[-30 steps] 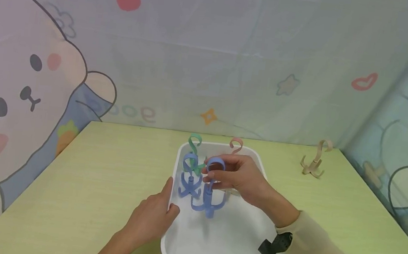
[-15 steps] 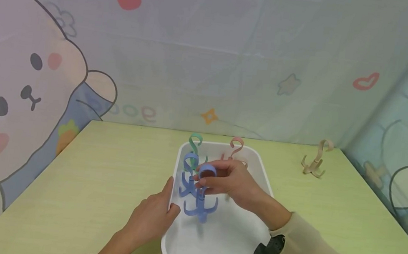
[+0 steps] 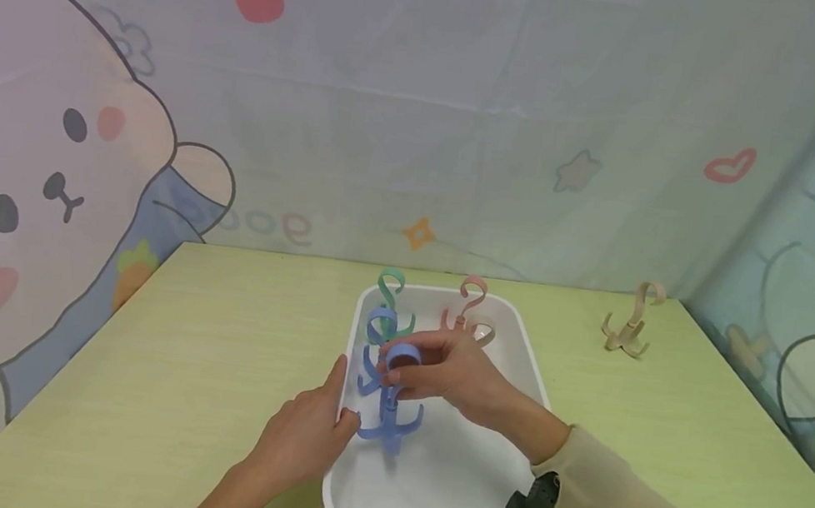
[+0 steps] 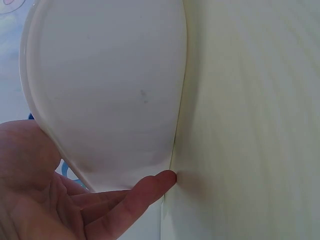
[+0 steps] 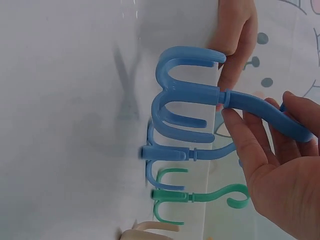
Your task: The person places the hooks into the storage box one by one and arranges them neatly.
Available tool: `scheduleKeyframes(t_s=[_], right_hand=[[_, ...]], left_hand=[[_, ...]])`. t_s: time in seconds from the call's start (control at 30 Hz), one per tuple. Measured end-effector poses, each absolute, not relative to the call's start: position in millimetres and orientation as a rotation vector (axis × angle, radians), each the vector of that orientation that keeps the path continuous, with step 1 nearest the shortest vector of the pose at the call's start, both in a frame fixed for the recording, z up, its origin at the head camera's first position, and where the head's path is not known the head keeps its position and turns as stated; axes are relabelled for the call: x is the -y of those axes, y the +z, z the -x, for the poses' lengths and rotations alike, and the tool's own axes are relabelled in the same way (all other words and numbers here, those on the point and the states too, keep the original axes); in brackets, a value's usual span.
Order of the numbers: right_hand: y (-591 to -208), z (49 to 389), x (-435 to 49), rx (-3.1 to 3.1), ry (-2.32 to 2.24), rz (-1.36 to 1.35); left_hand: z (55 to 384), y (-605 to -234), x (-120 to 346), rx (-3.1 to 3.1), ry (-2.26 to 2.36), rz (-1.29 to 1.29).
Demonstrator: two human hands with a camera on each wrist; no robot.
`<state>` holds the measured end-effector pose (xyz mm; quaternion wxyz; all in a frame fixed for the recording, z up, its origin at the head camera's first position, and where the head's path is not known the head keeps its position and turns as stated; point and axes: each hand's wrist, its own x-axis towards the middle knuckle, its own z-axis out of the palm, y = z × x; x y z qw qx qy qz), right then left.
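My right hand (image 3: 454,377) pinches the curved neck of a blue four-pronged hanging hook (image 5: 192,94), held upright over the left part of a white plastic tub (image 3: 455,494). Its prongs hang close over the tub floor, and a shadow falls below them. My left hand (image 3: 301,426) holds the tub's left wall, thumb over the rim and fingers along the outside. Just behind the held hook stands a second blue hook (image 5: 167,153), partly covered by my right hand in the head view. Beyond that is a green hook (image 5: 170,195) of the same shape.
At the tub's back right stand a pink hook (image 3: 474,288) and a beige hook (image 3: 486,332), the latter mostly hidden by my hand. Another beige hook (image 3: 625,336) stands on the yellow-green table (image 3: 217,333) at the far right. A printed cloth (image 3: 467,127) hangs behind.
My right hand has carried the blue hook left and toward me, lower in the head view. More of the pink and beige hooks now shows. My left hand has stayed on the tub.
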<state>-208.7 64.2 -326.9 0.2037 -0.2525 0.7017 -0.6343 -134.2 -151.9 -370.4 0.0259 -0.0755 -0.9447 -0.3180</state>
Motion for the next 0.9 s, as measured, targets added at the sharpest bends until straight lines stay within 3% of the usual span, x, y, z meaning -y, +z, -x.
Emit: scheduleKeyframes(t_s=[0.9], right_hand=[[-344.6, 205.8, -47.7, -2.017, -1.699, 0.649]], left_hand=[[134.3, -369.4, 152.2, 2.926, -0.966, 0.237]])
